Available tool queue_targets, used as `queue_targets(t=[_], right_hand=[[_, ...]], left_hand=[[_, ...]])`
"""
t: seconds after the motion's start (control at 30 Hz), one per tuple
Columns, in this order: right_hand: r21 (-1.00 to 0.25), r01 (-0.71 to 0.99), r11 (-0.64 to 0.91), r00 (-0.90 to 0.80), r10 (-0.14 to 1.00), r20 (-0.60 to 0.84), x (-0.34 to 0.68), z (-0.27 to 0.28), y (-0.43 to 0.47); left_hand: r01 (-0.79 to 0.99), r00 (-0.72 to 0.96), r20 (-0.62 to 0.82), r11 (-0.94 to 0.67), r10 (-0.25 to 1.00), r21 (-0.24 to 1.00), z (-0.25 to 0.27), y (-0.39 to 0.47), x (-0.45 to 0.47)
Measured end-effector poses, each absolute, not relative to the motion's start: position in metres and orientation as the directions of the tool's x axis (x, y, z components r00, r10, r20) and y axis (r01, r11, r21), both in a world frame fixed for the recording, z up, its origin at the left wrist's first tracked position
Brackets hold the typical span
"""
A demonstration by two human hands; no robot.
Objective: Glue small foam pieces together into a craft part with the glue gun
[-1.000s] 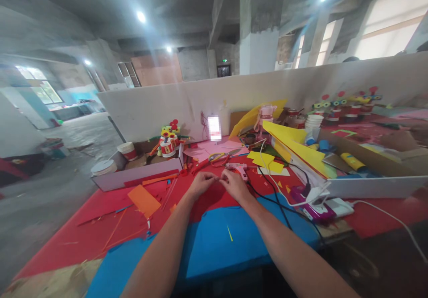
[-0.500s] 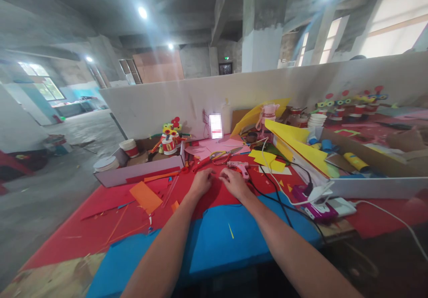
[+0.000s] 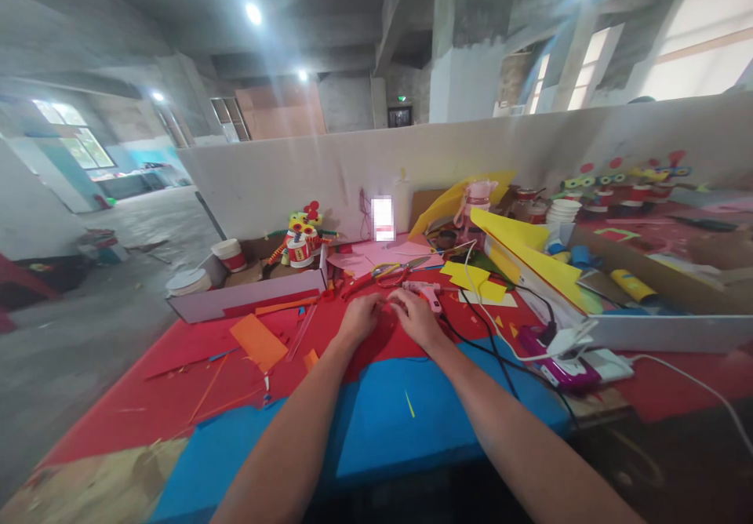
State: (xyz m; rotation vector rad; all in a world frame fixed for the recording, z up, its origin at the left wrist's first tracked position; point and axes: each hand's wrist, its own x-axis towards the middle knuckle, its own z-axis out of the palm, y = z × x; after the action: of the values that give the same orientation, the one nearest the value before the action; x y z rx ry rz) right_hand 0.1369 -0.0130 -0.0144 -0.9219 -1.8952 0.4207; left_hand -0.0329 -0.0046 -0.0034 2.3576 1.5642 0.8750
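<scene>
My left hand point(image 3: 360, 317) and my right hand point(image 3: 415, 317) face each other over the red paper point(image 3: 335, 351), fingertips nearly meeting. Both have their fingers bent and closed. What they hold, if anything, is too small or hidden to make out. Right beside my right hand lies a pink hot glue gun point(image 3: 428, 295). Scissors with yellow handles point(image 3: 385, 271) rest just beyond my fingertips, on pink paper point(image 3: 356, 260). A blue sheet point(image 3: 405, 422) with a thin yellow sliver point(image 3: 410, 404) spreads below my forearms.
Orange paper pieces point(image 3: 259, 342) lie left. A box point(image 3: 252, 300) holds a paper-cup figure point(image 3: 301, 251) and a cup point(image 3: 229, 256). Yellow paper point(image 3: 479, 281), a purple power strip point(image 3: 565, 367), cables and a box with card tubes point(image 3: 671, 332) stand right. A white partition point(image 3: 282, 171) runs behind.
My hands have come closer together, so their fingertips nearly meet. The view has shifted slightly; the things on the table look unmoved.
</scene>
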Motion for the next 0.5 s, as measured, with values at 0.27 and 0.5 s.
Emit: queue_targets(t=[0.27,0.5], right_hand=[[-0.590,0.539,0.601,-0.327,0.795,0.511,0.136,-0.012,-0.017],[-0.580,0.559,0.593,-0.323,0.800,0.506,0.137,-0.009,-0.021]], left_hand=[[0.832,0.269,0.313,-0.384,0.911,0.400,0.007,-0.010,-0.030],[0.934,0.220,0.241,-0.275,0.945,0.227,0.018,-0.012,-0.026]])
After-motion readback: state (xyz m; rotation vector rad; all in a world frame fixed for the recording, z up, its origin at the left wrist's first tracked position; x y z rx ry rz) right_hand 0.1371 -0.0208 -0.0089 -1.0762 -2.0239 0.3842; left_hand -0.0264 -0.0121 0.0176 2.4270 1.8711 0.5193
